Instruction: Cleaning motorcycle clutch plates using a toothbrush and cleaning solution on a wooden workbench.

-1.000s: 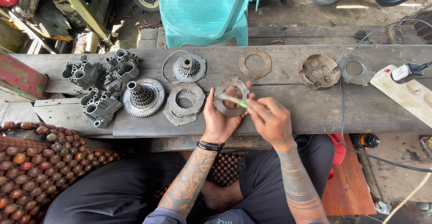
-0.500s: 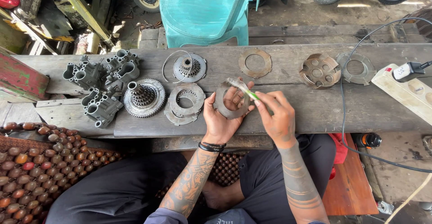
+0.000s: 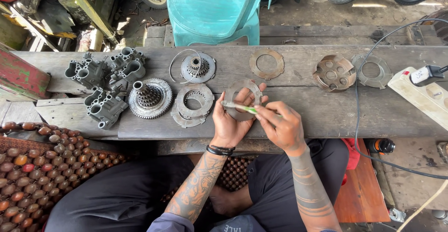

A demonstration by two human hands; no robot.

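Left of hands: grey cast housings (image 3: 103, 80), toothed gear (image 3: 150, 98), stacked ring plates (image 3: 192, 103) on wooden bench (image 3: 326, 110), untouched.

Left hand (image 3: 228, 122): closed on ring plate (image 3: 241, 99), fingers over rim, plate tilted up off bench edge, face toward person.

Right hand (image 3: 280, 124): pinching thin green-tipped tool (image 3: 238, 106). Tool long axis near horizontal, tip pointing left, lying across plate's lower face. Right hand just beside plate, hands nearly touching.

Further right: loose discs (image 3: 333, 72), cable (image 3: 359, 120), well apart.
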